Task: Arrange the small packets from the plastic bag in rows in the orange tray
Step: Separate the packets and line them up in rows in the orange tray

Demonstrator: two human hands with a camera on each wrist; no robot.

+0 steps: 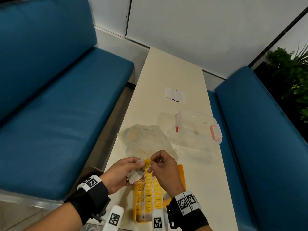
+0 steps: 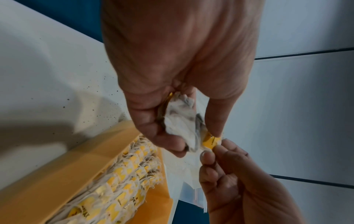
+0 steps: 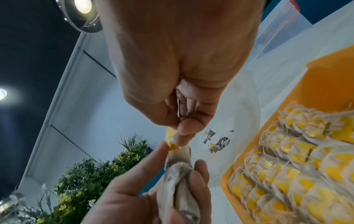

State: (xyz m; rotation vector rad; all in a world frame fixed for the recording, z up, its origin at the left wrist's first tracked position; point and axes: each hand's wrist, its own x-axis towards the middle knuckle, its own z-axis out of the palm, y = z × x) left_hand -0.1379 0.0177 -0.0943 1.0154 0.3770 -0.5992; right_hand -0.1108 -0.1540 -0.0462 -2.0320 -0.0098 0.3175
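Both hands meet just above the far end of the orange tray. My left hand holds a small bunch of white tea-bag packets, seen close up as packets and packets. My right hand pinches the yellow tag of one of them between thumb and forefinger; that tag also shows as tag. Rows of yellow-tagged packets fill the tray. The crumpled clear plastic bag lies just beyond the hands.
A clear lidded box with pink clasps stands to the right of the bag, with a small flat pouch farther back. The narrow cream table runs between two blue benches. A plant stands at the right.
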